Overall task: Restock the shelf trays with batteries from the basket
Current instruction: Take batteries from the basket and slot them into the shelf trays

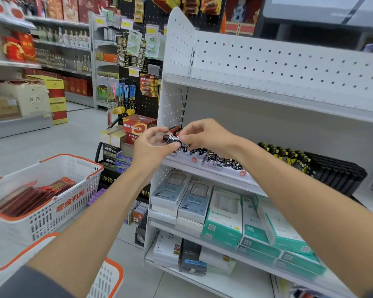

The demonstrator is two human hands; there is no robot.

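a: black-and-white, that small battery pack (171, 138). who has it?
b: both hands. the left hand (151, 148) pinches its left end between thumb and curled fingers. the right hand (205, 135) pinches the right end with its fingertips, the other fingers bent.
a: where is it against the shelf?
b: in the air, just above the left end of the shelf trays (195, 159), by the side panel of the white shelf unit (267, 67). it isn't resting in a tray.
a: and the trays?
b: they hold rows of black-and-white batteries (222, 161) behind small labels. further right on the same shelf lie black and yellow batteries (289, 154).
a: the basket?
b: the white basket (58, 211) with an orange rim sits low on the left, well apart from both hands. red flat packs (30, 197) lie in it. a second basket (108, 280) shows at the bottom edge.
a: below the trays?
b: grey boxes (170, 190) and teal boxes (224, 218), side by side on the next shelf down.
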